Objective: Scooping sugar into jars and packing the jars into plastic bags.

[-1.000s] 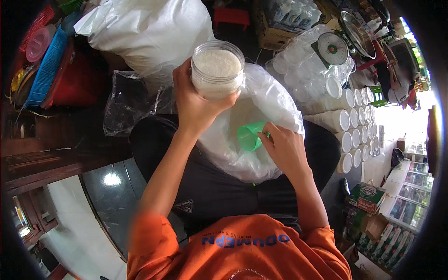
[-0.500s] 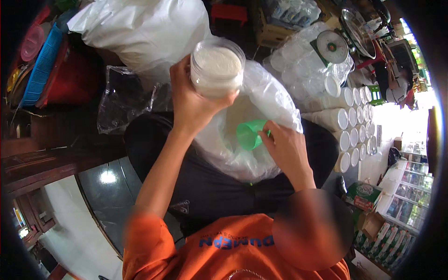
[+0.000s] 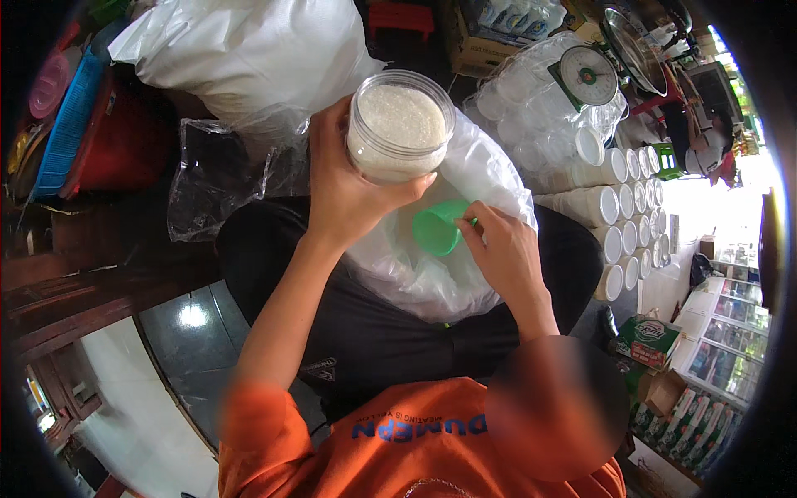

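Observation:
My left hand point(image 3: 353, 195) is wrapped round a clear plastic jar point(image 3: 400, 124), held up over the far side of an open bag. White granules fill the jar nearly to its rim, and no lid is on it. Between my legs sits the large white plastic bag point(image 3: 498, 158), its mouth spread wide, with pale contents partly hidden by my hands. Inside the mouth is a green plastic cup point(image 3: 437, 228), tilted on its side. My right hand point(image 3: 502, 245) pinches the cup by its edge with thumb and fingers.
A big full white sack point(image 3: 257, 50) stands beyond the bag, beside clear plastic sheeting point(image 3: 212, 178). Red and blue baskets point(image 3: 66, 124) are at the far left. To the right are stacked filled jars with white lids point(image 3: 610, 212), bagged empty jars point(image 3: 523, 108) and a dial scale point(image 3: 587, 76).
The jar has shifted slightly right, and its contents now look more level and sharply seen. My right hand and the green cup have moved slightly up and left.

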Demonstrator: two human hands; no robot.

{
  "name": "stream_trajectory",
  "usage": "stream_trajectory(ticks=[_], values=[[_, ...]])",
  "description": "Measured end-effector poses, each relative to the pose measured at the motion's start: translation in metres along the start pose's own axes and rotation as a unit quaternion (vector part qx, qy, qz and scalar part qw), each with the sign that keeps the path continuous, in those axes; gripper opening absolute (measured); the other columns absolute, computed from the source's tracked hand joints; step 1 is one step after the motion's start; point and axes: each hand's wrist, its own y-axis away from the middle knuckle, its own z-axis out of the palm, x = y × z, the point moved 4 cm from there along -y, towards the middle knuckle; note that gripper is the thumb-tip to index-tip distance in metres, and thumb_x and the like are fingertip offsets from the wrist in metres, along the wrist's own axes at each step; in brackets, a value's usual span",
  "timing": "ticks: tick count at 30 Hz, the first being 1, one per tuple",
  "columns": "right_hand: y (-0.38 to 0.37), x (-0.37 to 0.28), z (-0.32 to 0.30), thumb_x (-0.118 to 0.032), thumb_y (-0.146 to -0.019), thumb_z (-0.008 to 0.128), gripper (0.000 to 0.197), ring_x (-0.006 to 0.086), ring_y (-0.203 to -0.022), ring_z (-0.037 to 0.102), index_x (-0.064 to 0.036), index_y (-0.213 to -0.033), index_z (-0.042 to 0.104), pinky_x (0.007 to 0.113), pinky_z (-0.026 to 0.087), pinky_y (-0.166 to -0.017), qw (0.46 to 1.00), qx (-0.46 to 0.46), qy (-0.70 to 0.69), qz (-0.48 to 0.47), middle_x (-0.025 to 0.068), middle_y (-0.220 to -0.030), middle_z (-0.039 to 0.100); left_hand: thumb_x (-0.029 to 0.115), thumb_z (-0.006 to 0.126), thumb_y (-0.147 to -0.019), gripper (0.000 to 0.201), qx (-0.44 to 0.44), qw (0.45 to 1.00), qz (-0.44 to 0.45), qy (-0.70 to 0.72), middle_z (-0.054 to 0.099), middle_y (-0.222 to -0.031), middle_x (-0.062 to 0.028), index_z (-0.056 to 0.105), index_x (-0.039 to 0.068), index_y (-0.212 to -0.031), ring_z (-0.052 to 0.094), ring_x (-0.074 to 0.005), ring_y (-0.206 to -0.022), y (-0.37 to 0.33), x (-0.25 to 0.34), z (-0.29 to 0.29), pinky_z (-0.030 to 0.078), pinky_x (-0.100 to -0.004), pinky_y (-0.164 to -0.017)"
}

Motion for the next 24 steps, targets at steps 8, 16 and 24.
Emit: stream_trajectory(ticks=[8, 16, 24], values=[[0.001, 0.007, 0.009, -0.022, -0.098, 0.068, 0.016, 0.0395, -0.083, 0.071, -0.0059, -0.103, 0.067, 0.05, 0.053, -0.073, 0.999, -0.008, -0.026, -0.029, 0.0147, -0.093, 0.073, 0.025, 0.101, -0.059, 0.101, 0.0, 0.999, -0.009, 0.053, 0.054, -0.131, -0.0167, 0.047, 0.001, -0.141, 0.053, -0.0343, -0.125, -0.008, 0.017, 0.015, 0.044, -0.0488, -0.108], [0.008, 0.008, -0.039, -0.021, -0.1, 0.067, 0.036, 0.038, -0.099, 0.073, -0.008, -0.133, 0.058, 0.047, 0.057, -0.085, 0.987, 0.022, -0.156, -0.027, 0.0189, -0.113, 0.071, 0.024, 0.101, -0.059, 0.104, -0.032, 0.997, -0.026, 0.072, 0.053, -0.134, -0.0173, 0.045, 0.001, -0.144, 0.054, -0.0338, -0.126, -0.009, 0.041, 0.047, 0.044, -0.0475, -0.109], [0.017, 0.034, -0.073, -0.041, -0.082, 0.088, 0.114, 0.0388, -0.142, 0.052, -0.002, -0.166, 0.021, 0.048, 0.046, -0.116, 0.929, 0.099, -0.339, -0.11, 0.0277, -0.161, 0.039, 0.024, 0.103, -0.058, 0.106, -0.114, 0.982, -0.035, 0.149, 0.052, -0.133, -0.0158, 0.045, 0.002, -0.144, 0.056, -0.0315, -0.126, -0.002, 0.067, 0.085, 0.045, -0.0456, -0.109]])
